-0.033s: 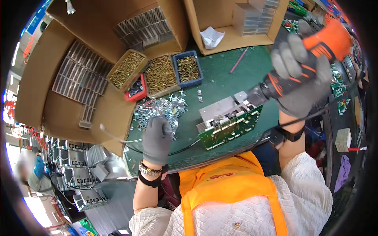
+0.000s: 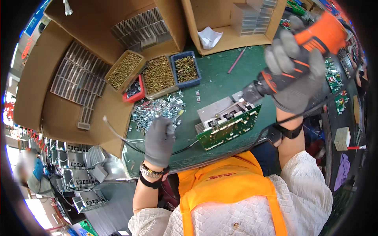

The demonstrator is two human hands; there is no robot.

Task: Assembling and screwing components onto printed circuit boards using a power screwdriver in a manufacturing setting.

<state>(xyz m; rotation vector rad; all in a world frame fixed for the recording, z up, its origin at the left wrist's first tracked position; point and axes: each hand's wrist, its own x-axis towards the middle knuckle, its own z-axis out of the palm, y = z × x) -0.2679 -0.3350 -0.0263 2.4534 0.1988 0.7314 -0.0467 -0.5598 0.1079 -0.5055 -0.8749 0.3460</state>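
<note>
In my gloved right hand [image 2: 289, 74] is an orange and black power screwdriver [image 2: 271, 80], held tilted with its nose down to the left. A pale bit runs from the nose over a metal heat sink [image 2: 216, 111] that has a green circuit board [image 2: 230, 131] along its near side. The bit's tip is too small to place exactly. My gloved left hand [image 2: 159, 141] is closed at the near edge of a heap of small silvery metal clips [image 2: 157, 112]; whatever its fingers hold is hidden. A few more clips [image 2: 198, 96] lie in a short row beyond the heat sink.
Bins of brass-coloured screws [image 2: 159, 74] and a blue bin [image 2: 200, 80] stand behind the heap, beside a red bin [image 2: 136, 96]. Cardboard boxes [image 2: 114, 106] with finned heat sinks border the table. A purple stick [image 2: 237, 60] lies farther back. A cable crosses the near edge.
The power screwdriver in my right hand has shifted a little left, and its bit now shows over the heat sink. My left hand stays closed, slightly turned, near the clips.
</note>
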